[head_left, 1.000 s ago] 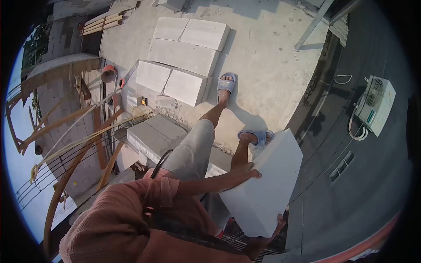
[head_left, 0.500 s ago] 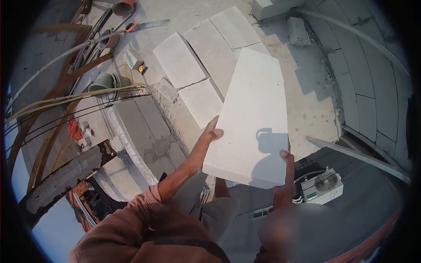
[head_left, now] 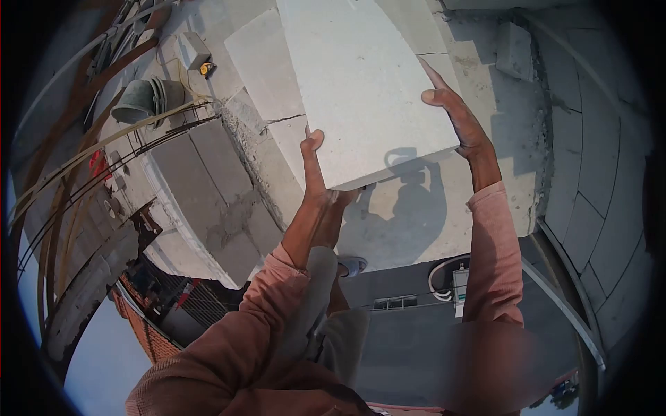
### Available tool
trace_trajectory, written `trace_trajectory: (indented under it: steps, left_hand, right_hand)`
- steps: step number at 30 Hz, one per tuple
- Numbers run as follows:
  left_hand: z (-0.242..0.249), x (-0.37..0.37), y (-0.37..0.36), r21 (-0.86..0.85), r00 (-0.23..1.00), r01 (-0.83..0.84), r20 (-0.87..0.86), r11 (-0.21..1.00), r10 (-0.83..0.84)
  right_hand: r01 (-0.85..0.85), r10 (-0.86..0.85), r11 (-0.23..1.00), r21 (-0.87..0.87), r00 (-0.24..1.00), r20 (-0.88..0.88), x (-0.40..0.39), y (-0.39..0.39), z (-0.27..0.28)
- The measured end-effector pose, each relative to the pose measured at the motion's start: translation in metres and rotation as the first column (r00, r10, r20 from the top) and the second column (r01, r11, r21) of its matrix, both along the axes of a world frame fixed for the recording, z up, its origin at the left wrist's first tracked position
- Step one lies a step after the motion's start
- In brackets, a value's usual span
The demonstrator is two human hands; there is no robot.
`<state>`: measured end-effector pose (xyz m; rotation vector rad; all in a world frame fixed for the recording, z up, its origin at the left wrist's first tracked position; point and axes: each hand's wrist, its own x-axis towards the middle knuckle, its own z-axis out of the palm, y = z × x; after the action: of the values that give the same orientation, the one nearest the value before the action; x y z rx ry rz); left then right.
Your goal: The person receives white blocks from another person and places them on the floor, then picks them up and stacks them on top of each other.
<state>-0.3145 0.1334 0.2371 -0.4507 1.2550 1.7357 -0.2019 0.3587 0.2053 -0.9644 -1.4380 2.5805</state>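
Observation:
A large white aerated concrete block (head_left: 371, 90) is between my two hands, stretched out in front of me. My left hand (head_left: 316, 163) grips its near left corner, with the thumb on the upper face and the other fingers mostly hidden. On the opposite side, my right hand (head_left: 461, 125) is closed against the right edge, thumb on top. More white blocks (head_left: 263, 73) lie flat on the concrete floor beneath and to the left, partly covered by the held one. My shadow falls across the near end of the block and the floor.
Stacked buckets (head_left: 142, 100), a yellow tape measure (head_left: 207, 69) and a small block piece (head_left: 191, 50) stand at left. Thin rods (head_left: 114, 152) cross above a low block wall (head_left: 208, 180). A block wall (head_left: 596, 139) rises at right. The floor edge drops near my feet.
Both hands have carried the block forward, away from my body, over the blocks on the floor. My right arm is stretched further out, and the camera view has shifted.

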Motion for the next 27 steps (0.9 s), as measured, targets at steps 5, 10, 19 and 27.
trace_trajectory:
  steps: [5,10,19,27]
  left_hand:
    - [-0.083,0.03,-0.023,0.02,0.991,0.007,0.13,1.0,-0.01]
    - [-0.152,0.058,-0.052,-0.099,0.983,0.137,0.137,0.986,-0.123]
    - [-0.149,0.053,-0.05,-0.432,0.872,0.49,0.253,0.757,-0.419]
    - [-0.09,0.078,-0.016,-0.229,0.807,0.583,0.28,0.78,-0.521]
  right_hand:
    - [0.056,-0.051,0.998,-0.017,0.974,0.22,0.016,-0.032,-0.065]
    - [-0.053,0.025,0.997,0.048,0.887,0.461,0.028,-0.041,-0.148]
    - [-0.116,0.006,0.976,0.183,0.859,0.512,0.037,-0.069,-0.206]
    - [-0.062,-0.138,0.952,0.3,0.788,0.6,0.014,-0.103,-0.208]
